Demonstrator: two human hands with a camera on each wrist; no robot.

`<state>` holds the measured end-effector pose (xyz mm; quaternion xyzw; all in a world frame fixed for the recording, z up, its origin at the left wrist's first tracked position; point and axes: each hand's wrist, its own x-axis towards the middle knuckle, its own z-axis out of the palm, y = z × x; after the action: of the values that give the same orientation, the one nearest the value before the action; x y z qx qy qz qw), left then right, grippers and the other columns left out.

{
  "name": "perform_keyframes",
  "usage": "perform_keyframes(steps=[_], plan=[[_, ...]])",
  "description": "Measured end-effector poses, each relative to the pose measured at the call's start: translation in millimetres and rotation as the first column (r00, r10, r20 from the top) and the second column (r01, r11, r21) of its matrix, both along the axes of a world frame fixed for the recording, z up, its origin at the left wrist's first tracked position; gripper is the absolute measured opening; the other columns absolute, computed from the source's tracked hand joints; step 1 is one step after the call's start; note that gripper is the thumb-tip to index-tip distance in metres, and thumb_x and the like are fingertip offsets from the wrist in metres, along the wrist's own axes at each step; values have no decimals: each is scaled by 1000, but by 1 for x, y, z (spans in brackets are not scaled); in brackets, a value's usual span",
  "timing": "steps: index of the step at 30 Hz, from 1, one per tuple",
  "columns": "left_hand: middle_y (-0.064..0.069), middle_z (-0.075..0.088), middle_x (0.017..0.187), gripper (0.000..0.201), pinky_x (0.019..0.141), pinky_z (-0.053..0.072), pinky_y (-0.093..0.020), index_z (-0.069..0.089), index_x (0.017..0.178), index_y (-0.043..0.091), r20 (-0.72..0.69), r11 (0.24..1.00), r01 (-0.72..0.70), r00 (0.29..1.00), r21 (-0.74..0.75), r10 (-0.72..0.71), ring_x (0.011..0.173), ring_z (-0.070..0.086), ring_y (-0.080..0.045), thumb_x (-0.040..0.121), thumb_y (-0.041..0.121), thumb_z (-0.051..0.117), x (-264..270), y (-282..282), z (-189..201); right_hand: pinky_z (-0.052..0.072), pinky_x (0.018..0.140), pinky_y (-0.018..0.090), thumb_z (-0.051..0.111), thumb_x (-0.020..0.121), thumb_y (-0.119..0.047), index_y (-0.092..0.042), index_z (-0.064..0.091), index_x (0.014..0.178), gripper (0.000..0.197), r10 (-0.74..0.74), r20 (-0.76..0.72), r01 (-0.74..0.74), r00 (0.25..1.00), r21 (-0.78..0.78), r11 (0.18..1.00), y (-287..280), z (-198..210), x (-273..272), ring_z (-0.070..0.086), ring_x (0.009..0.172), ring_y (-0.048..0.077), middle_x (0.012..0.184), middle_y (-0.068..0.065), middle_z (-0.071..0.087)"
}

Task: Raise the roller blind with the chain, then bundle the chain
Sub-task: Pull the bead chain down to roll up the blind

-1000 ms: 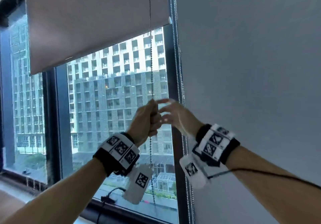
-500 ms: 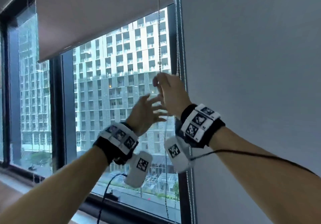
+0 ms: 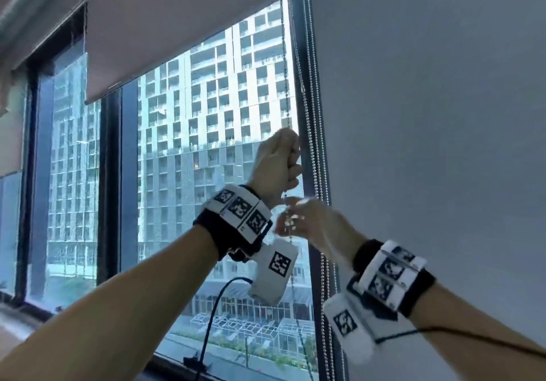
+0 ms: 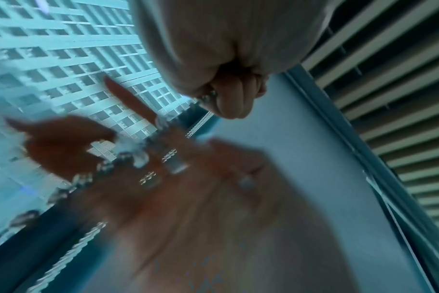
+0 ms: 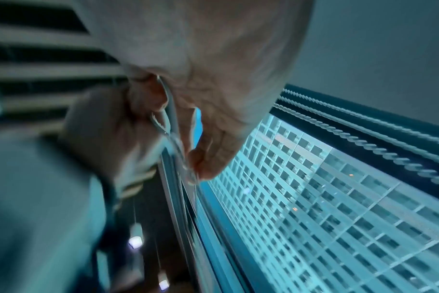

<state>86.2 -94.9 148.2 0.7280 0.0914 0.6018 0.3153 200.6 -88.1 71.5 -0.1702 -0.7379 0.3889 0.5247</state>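
Since half a second ago: grip swapped. Then, right hand high on the chain, left hand spread open below. Now, left hand (image 3: 276, 165) uppermost, fist curled tight round the chain (image 3: 285, 64), beads entering at the top of the fist and leaving below the little finger; confirmed in the left wrist view, beads showing between the curled fingers (image 4: 234, 99). Right hand (image 3: 310, 227) now lower, just under the left fist, blurred; fingers spread and loose about the chain, not clamped in the head view; in the right wrist view the strand seen running past the thumb (image 5: 208, 156), firm hold or not cannot be told. Blind (image 3: 183, 23) hem higher in the picture than before, but camera also tilted upward, so true rise not separable from the shift in view.

Position of the chain: hanging in front of the glass, just left of the dark frame post (image 3: 304, 91), running up past the blind's right hem corner and down beyond both wrists.

Count: two hands, both on or at the one worked strand. Further bead strands (image 3: 313, 132) hanging along the post, at least two, apart from the hands. Two blinds: the raised one over the window, one fully lowered grey blind (image 3: 428, 114) at right. Two wrist bands with square markers, one per arm (image 3: 240, 212), one cable from each.
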Motion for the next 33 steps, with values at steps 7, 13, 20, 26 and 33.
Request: perform_keyframes(steps=[7, 13, 20, 26, 33], plan=[[7, 34, 51, 29, 39, 20, -21, 51, 97, 4, -187, 981, 49, 979, -186, -85, 38, 26, -6, 95, 31, 41, -17, 23, -97, 45, 64, 31, 36, 103, -27, -1, 54, 117, 35, -135, -208, 139, 969, 7, 990, -18, 117, -8, 53, 67, 20, 72, 5, 56], [-21, 62, 89, 37, 72, 49, -34, 61, 94, -7, -232, 986, 37, 970, -164, -76, 79, 58, -27, 82, 26, 47, -46, 34, -54, 29, 38, 16, 35, 105, -22, -11, 62, 84, 35, -416, -175, 451, 892, 371, 812, -14, 101, -41, 30, 35, 2, 42, -12, 38], [-10, 64, 85, 43, 66, 51, -30, 54, 111, 3, -48, 986, 143, 988, -83, -147, 72, 63, -21, 100, 36, 29, -32, -8, 54, 25, 45, 24, 33, 105, -28, -19, 54, 75, 38, -437, -54, 409, 898, 472, 781, -18, 30, -36, 26, 41, 4, 54, -8, 32], [10, 25, 48, 32, 36, 17, -17, 30, 66, 21, 20, 997, -78, 997, 23, 78, 39, 17, -7, 97, 14, 25, -6, -17, 59, 27, 46, 24, 39, 104, -27, -35, 56, 68, 40, -314, 190, 237, 930, 344, 909, -17, -8, -4, 28, 45, 7, 54, -6, 34], [7, 22, 49, 34, 36, 14, -19, 30, 63, 20, 22, 986, -113, 994, 123, 111, 38, 15, -9, 96, 16, 30, 2, -33, 31, 46, 95, 45, 41, 93, -23, 1, 51, 128, 44, -50, -126, 63, 991, 97, 993, -33, 95, 22, 58, 94, 30, 106, 20, 59]])
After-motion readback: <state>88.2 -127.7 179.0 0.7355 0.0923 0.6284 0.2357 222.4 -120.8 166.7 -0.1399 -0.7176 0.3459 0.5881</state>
